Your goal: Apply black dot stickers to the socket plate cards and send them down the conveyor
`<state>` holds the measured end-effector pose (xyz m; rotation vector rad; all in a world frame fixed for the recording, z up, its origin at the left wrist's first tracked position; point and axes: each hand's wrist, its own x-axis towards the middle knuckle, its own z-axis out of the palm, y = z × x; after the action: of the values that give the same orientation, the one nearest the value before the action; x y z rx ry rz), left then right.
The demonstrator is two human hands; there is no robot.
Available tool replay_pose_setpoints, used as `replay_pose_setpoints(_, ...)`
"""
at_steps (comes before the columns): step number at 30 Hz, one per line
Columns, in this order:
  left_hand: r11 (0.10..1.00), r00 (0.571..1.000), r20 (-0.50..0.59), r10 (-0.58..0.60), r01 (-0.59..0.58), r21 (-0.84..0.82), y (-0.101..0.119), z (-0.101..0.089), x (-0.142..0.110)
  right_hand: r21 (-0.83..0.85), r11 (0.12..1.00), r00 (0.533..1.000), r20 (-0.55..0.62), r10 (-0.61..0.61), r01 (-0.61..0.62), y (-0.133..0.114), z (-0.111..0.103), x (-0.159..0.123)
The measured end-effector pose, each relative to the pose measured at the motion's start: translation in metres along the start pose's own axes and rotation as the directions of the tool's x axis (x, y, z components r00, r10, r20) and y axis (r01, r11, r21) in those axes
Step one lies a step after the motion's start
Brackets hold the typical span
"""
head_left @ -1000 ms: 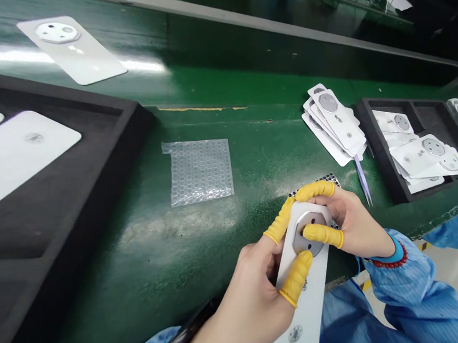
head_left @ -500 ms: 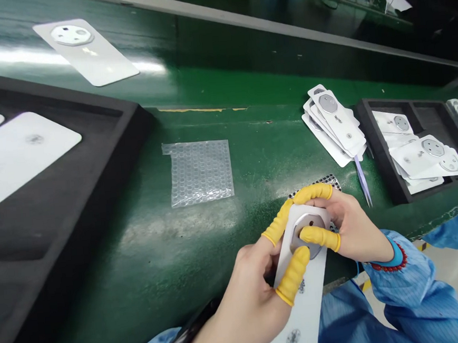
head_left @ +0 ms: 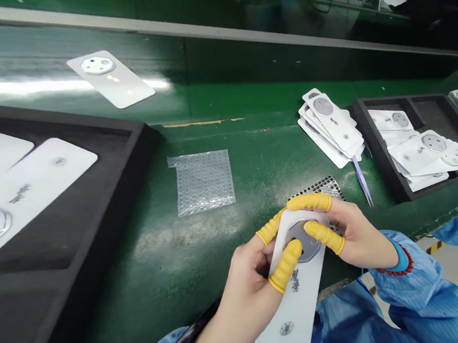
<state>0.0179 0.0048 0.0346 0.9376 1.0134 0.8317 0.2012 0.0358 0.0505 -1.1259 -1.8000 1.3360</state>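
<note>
Held above the green workbench, near its front edge: a white rectangular panel with an octagonal metal plate on its face. Left hand gripped the panel from below, fingers clamped on it, one yellow finger cot pressed on the plate's lower left. Right hand clamped the top end, one cotted finger along the upper edge and another on the plate.

Just behind the hands lay a black-dotted perforated sheet. Lilac tweezers lay near a fanned stack of white panels. Further right, more panels sat in a black foam tray. A bubble-wrap sheet lay mid-bench, with a larger black tray left and a loose panel beyond. Blue sleeves covered both arms.
</note>
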Motion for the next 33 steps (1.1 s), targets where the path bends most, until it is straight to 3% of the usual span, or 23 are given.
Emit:
replay_pose_setpoints(8,1.0,0.994,-0.109,-0.008,0.009,0.011,-0.006,-0.004,0.005,-0.104,0.99,0.995,-0.024,-0.098,0.095,0.006,0.008,0.0)
replay_pose_setpoints(12,0.998,0.983,-0.173,-0.057,0.059,0.008,-0.011,-0.006,0.008,-0.129,0.988,0.996,-0.017,-0.085,0.082,0.013,0.01,0.003)
replay_pose_setpoints(19,1.0,0.99,-0.142,-0.016,0.018,0.008,-0.013,-0.007,0.01,-0.05,0.994,0.994,-0.056,-0.097,0.094,0.013,0.01,0.004)
replay_pose_setpoints(26,0.999,1.0,0.017,0.004,-0.005,0.035,-0.01,-0.01,0.011,0.003,0.995,0.993,-0.065,-0.099,0.1,0.016,0.006,0.001)
replay_pose_setpoints(33,0.999,1.0,-0.029,0.009,-0.008,0.047,0.001,-0.007,0.002,-0.025,0.987,0.987,-0.034,-0.159,0.158,0.008,-0.001,-0.002)
